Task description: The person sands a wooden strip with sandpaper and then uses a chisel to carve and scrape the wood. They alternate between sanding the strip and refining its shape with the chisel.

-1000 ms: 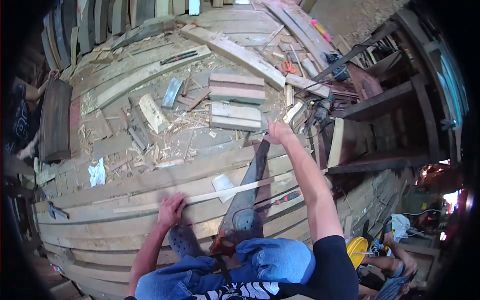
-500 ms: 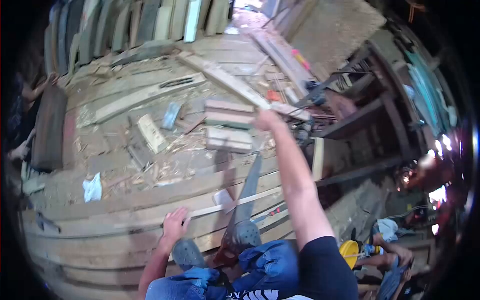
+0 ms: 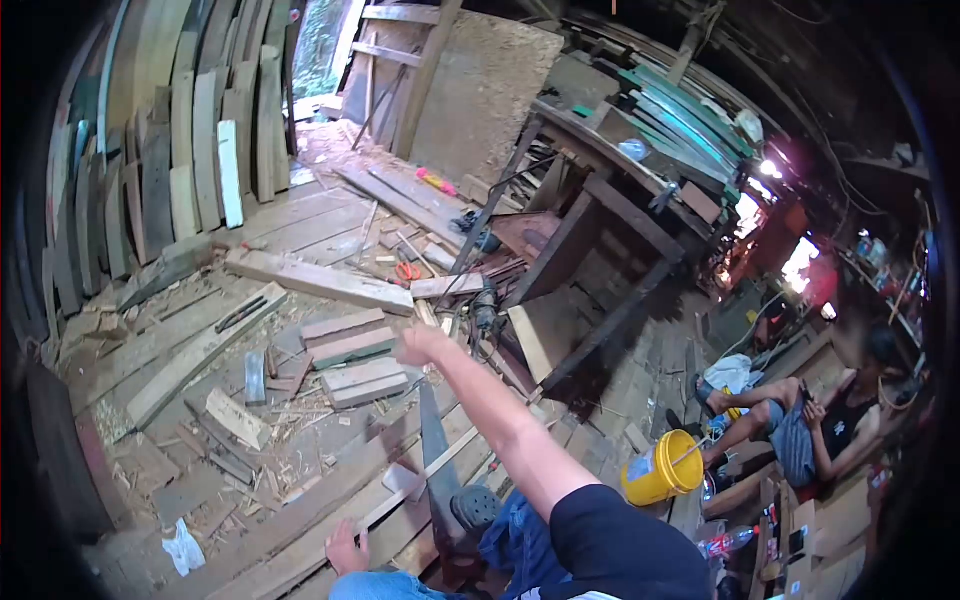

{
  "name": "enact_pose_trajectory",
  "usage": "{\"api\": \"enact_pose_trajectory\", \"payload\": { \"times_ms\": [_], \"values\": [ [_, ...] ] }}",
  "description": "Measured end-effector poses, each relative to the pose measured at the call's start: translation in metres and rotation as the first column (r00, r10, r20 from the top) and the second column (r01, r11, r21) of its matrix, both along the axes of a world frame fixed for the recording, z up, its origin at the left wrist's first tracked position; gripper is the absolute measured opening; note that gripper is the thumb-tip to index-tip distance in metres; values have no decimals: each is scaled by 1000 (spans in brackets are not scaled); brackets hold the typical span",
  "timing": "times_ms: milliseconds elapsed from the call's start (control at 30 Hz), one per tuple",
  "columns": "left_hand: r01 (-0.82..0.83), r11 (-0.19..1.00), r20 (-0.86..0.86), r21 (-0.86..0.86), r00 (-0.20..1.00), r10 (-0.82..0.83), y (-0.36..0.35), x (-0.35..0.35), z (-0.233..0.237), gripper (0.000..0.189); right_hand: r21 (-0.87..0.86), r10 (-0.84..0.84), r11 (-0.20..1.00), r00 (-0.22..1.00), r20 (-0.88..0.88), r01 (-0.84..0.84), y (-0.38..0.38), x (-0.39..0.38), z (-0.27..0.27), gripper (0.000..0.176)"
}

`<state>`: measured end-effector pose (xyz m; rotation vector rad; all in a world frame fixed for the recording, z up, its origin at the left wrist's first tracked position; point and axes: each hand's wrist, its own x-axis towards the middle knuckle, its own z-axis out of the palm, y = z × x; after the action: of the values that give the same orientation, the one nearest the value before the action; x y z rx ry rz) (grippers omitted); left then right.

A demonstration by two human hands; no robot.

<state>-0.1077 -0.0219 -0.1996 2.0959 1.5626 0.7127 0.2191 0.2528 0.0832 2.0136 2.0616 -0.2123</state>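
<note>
My right arm stretches forward, and my right hand (image 3: 422,345) is closed beside the stacked short blocks (image 3: 365,382); what it holds, if anything, I cannot make out. Low in the view my left hand (image 3: 346,548) lies with fingers apart at the near end of a thin wooden strip (image 3: 440,460). A handsaw (image 3: 437,455) stands beside my shoe (image 3: 475,507), its blade pointing away from me. A small wood block (image 3: 402,480) sits by the strip.
Upright boards (image 3: 190,150) lean at the left. A long beam (image 3: 310,280) lies ahead, with orange-handled scissors (image 3: 407,271) beyond. At the right are a wooden bench frame (image 3: 610,225), a yellow bucket (image 3: 660,468) and a seated person (image 3: 850,420). Wood scraps litter the floor.
The view has swung right and up, showing more of the bench, bucket and seated person. My right arm is still stretched out, and my left hand remains low by the strip.
</note>
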Motion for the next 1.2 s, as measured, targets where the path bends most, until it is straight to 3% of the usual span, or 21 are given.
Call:
{"api": "enact_pose_trajectory", "payload": {
  "times_ms": [100,200,300,467,533,567,600,633,700,767,833,867,900,933,967,1000,1033,1067,1100,1133,1200],
  "values": [
    [-3,1000,59,-23,998,5,1,-3,1,38,-163,34,986,999,41,-26,-8,-1,1,44],
    [-70,995,170,70,984,57,5,-3,8,32,-133,168,976,985,-48,-173,-30,0,-5,48],
    [-62,996,194,-57,978,72,18,-6,13,31,-58,311,941,922,-229,-332,-61,-6,8,56],
    [-43,869,241,-494,953,184,66,-49,26,30,-124,278,933,896,-345,-338,-69,-21,29,59],
    [-50,830,266,-555,935,234,109,-77,36,30,-134,265,928,870,-416,-347,-64,-41,44,59],
    [-200,967,280,-158,930,238,123,-58,107,32,-66,273,930,802,-532,-361,-65,-50,50,59],
    [-225,956,197,-190,945,262,144,-59,147,28,-6,272,934,719,-639,-358,-69,-58,46,58],
    [-179,980,418,-91,886,201,164,-54,171,24,95,334,928,689,-643,-361,-69,-62,36,59],
    [-164,986,338,-42,926,169,190,-40,247,22,77,279,945,663,-694,-317,-69,-65,26,60],
    [-161,986,472,-36,867,159,199,-13,295,21,13,223,947,629,-744,-320,-77,-77,11,61],
    [-165,984,412,-73,893,181,190,30,357,21,-42,-44,999,343,-938,13,-76,-87,-2,48],
    [-145,981,378,-129,907,184,186,47,366,23,-139,-164,979,179,-970,146,-76,-94,-8,42],
    [-160,977,315,-141,928,198,179,66,379,26,-94,-121,979,149,-981,181,-77,-95,-19,45],
    [-103,985,393,-140,907,151,174,79,369,28,-83,-107,974,104,-989,209,-84,-96,-31,48],
    [-144,933,207,-328,953,220,167,90,376,31,95,34,982,341,-939,165,-86,-96,-68,54],
    [-155,958,127,-243,974,189,161,94,333,32,276,276,960,259,-926,-37,-94,-91,-38,56],
    [-135,990,92,30,987,132,152,98,316,32,-86,-92,995,126,-988,53,-100,-98,-29,58],
    [-156,987,-5,47,988,156,142,107,310,35,34,75,994,427,-901,-104,-108,-96,-1,57],
    [-96,986,78,139,993,86,135,106,299,39,-23,6,993,241,-970,-117,-111,-98,1,54],
    [-56,976,195,212,981,14,132,111,303,43,369,453,887,376,-808,-277,-103,-80,-33,51],
    [26,995,151,92,988,-40,135,110,296,47,3,100,968,376,-921,-251,-119,-93,22,49]
  ]
}}
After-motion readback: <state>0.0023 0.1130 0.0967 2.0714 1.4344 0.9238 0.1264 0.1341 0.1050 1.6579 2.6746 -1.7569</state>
